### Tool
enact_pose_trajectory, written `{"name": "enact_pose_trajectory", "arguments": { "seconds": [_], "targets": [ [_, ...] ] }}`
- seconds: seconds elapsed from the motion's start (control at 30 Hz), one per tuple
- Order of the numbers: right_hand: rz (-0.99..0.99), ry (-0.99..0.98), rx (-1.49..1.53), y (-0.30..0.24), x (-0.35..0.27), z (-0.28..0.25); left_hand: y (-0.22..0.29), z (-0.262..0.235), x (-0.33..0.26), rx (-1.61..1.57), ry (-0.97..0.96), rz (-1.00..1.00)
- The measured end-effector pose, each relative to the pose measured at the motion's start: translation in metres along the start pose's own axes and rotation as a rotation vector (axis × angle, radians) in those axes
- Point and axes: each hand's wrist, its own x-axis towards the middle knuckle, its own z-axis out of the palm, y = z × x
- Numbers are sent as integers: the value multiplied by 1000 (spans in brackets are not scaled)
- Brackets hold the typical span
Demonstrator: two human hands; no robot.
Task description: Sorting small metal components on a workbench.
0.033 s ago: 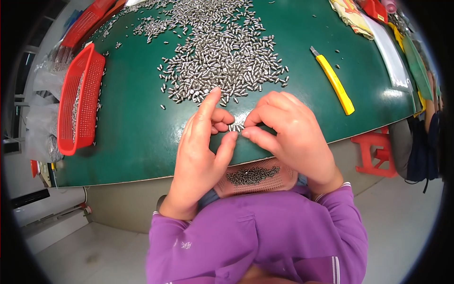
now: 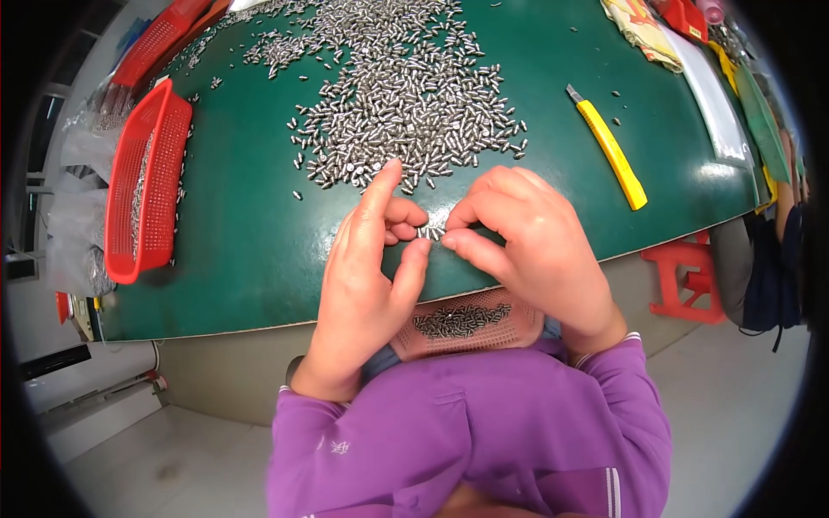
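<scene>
A big heap of small silver metal pins lies spread over the green table. Both my hands meet at the table's near edge, just below the heap. My left hand and my right hand pinch a short row of pins between thumbs and fingertips. My left index finger points up toward the heap. Under my hands, on my lap, sits a small pink mesh basket holding several pins. Purple sleeves cover my forearms.
A red mesh basket with pins stands at the table's left edge, with clear plastic bags beside it. A yellow utility knife lies to the right. A red stool and a seated person are at the right.
</scene>
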Motion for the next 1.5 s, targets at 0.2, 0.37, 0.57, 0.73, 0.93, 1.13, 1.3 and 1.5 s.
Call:
{"name": "enact_pose_trajectory", "arguments": {
  "seconds": [0.2, 0.37, 0.57, 0.73, 0.93, 1.13, 1.3, 1.5],
  "targets": [
    [24, 19, -15, -1, 2, 4, 0, 0, 2, -3, -17, 9],
    [33, 17, -11, -2, 1, 6, 0, 0, 1, -11, -17, 3],
    [33, 22, -7, -2, 1, 5, 0, 0, 1, -30, -12, -28],
    [32, 28, 6, -2, 1, 6, -1, 1, 0, -35, -3, -23],
    [39, 11, 29, -2, 2, 6, -2, 0, 2, -63, -17, -39],
    [63, 3, 39, -3, 1, 7, -4, 0, 2, -90, -35, -51],
    [62, 2, 36, -3, -1, 10, -3, 0, 2, -125, -45, -72],
    [-6, -1, 74, -1, -2, 15, -1, -2, 3, -115, -41, -71]
  ]
}}
